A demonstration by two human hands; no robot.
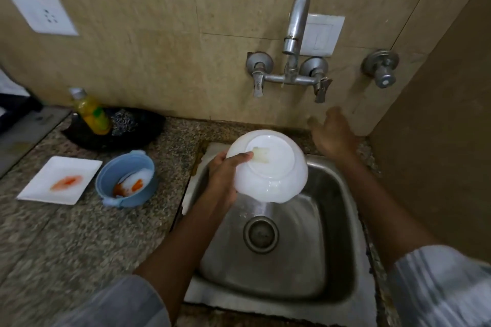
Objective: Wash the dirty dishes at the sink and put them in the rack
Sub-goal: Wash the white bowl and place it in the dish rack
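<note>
White bowl [273, 167] is held upside down over the sink [337, 260], base facing the camera; water is seen running off its lower rim toward the drain [261, 233]. It is gripped at the left rim by the left hand [225, 175], fingers curled on it, one fingertip laid across the base. Right hand [334, 133] is raised, empty, fingers loosely spread, below the tap [295, 34] handles. On the counter [79, 247], left of the sink: blue bowl [126, 178] and square white plate [59, 179], both smeared orange-red. Behind them, a yellow bottle [91, 111] is stood on a black tray [143, 130]; label blurred, no writing readable.
</note>
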